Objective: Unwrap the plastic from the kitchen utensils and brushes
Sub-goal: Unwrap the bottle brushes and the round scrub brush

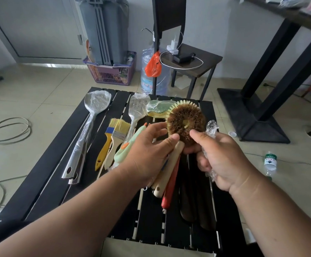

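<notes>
While the round brush [186,125] is held up over the middle of the tabletop [49,182], its brown bristles face the camera, likely so the person can see whether any film clings to it. Left hand [149,154] is closed around the pale wooden handle [171,164] just below the head, thumb pressed on the handle, steadying the brush; a red handle [171,184] sits beneath it, and whether that one is gripped too cannot be told. Right hand [221,156] is curled shut on a crumpled wad of clear plastic [211,127], which pokes out above and below the fist, with the thumb touching the bristle edge. The brush head itself looks bare, so this item seems nearly finished. On the left of the tabletop lies a steel ladle [93,115], wrapped in film, and right of it two paintbrushes [114,140] with no film that can be made out. Farther right a wrapped spatula [137,112] and a wrapped green sponge [158,108] at the far edge await their turn. A green-handled tool [130,145] lies partly hidden under the left wrist.
</notes>
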